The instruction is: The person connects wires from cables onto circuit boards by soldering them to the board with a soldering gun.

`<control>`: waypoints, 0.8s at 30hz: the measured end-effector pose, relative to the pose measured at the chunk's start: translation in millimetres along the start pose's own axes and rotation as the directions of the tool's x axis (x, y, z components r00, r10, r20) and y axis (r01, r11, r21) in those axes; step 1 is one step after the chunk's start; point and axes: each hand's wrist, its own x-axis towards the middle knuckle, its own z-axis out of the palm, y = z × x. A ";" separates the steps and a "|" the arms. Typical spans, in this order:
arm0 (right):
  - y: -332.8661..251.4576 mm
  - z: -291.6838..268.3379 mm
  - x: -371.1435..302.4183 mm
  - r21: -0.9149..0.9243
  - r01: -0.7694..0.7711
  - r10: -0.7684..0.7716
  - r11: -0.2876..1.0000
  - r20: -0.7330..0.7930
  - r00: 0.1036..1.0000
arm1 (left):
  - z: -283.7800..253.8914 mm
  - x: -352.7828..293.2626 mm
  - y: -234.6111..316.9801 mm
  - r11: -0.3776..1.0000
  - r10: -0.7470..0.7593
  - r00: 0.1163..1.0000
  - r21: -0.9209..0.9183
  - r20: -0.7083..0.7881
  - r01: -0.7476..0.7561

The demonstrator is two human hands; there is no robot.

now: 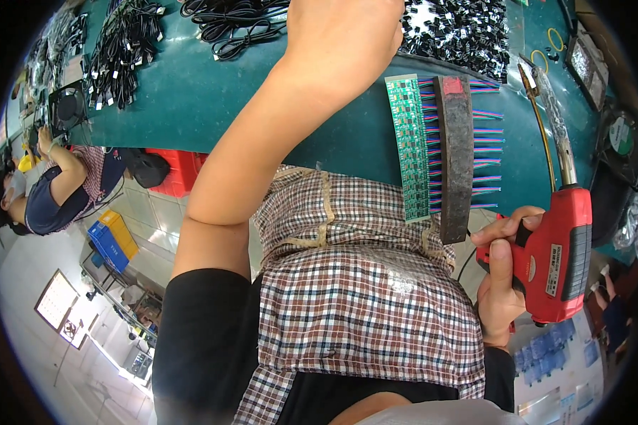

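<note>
My left hand (344, 35) reaches to the far edge of the view, beside a heap of small black parts (464, 35). Its fingers are cut off or turned away, so what they hold is hidden. In my right hand (502, 283) is a red and black soldering gun (560, 255), its handle gripped and its long tip pointing away from me. Between the hands lies a green circuit board panel (407, 149). Thin coloured wires (488, 149) run from its right side beneath a dark, heavy bar (455, 163).
Bundles of black cables (127, 49) lie on the green table (170, 106) at the far left. Yellow rings (555, 40) and a fan (620, 138) are at the right. Another person (57, 177) sits at the left, near a red crate (174, 172).
</note>
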 end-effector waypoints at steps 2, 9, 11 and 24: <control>-0.3 0.2 -0.2 -0.006 -0.012 0.012 1.000 -0.001 1.000 | 0.9 -0.5 -0.5 0.998 0.004 0.998 -0.056 -0.055 -0.007; 1.2 0.9 -1.6 -0.034 0.002 -0.002 0.999 -0.003 1.000 | 7.8 0.1 -1.9 0.999 -0.022 1.000 0.024 0.001 0.022; 1.1 0.9 -2.6 -0.014 0.002 -0.002 1.000 0.000 1.000 | 4.9 -5.7 -1.9 0.999 -0.042 0.998 -0.017 -0.053 0.041; 7.8 -16.0 -24.5 -0.121 -0.131 0.150 0.984 0.168 0.974 | -10.5 -77.2 18.6 0.707 -0.362 0.921 -0.601 0.146 0.373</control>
